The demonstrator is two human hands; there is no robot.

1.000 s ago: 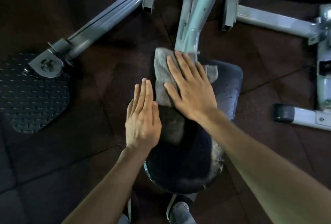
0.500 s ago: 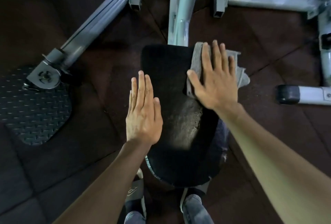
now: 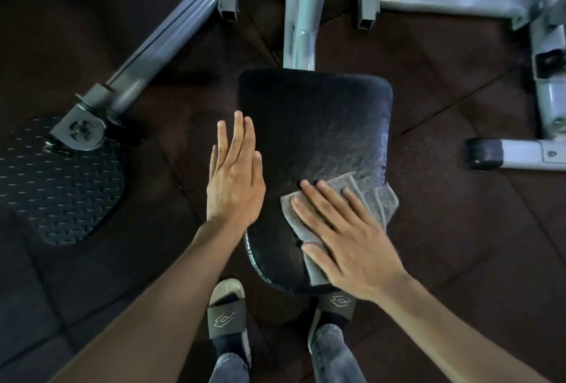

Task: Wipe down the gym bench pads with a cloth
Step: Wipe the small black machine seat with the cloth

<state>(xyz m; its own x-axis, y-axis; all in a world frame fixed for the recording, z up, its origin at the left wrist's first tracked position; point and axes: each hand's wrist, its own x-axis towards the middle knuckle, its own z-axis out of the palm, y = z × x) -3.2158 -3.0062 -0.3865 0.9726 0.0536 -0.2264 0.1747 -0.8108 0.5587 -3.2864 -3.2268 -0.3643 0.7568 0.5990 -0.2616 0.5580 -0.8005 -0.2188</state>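
Note:
A black padded seat (image 3: 312, 125) of a gym machine fills the middle of the view, narrowing toward me. My right hand (image 3: 346, 238) lies flat, fingers spread, pressing a folded grey cloth (image 3: 372, 199) onto the pad's near right part; the cloth hangs slightly over the right edge. My left hand (image 3: 234, 180) rests flat with fingers together against the pad's left edge, holding nothing.
Grey steel frame tubes (image 3: 301, 9) run from the pad to the top and across to the right, ending in a black-capped foot (image 3: 484, 154). A black tread-plate footrest (image 3: 58, 180) lies at left on the dark rubber floor. My feet in slides (image 3: 226, 312) stand below the pad.
My right hand slid the cloth from the pad's far left corner across to the far right, then down toward me along the right side. The left hand stayed at the left edge.

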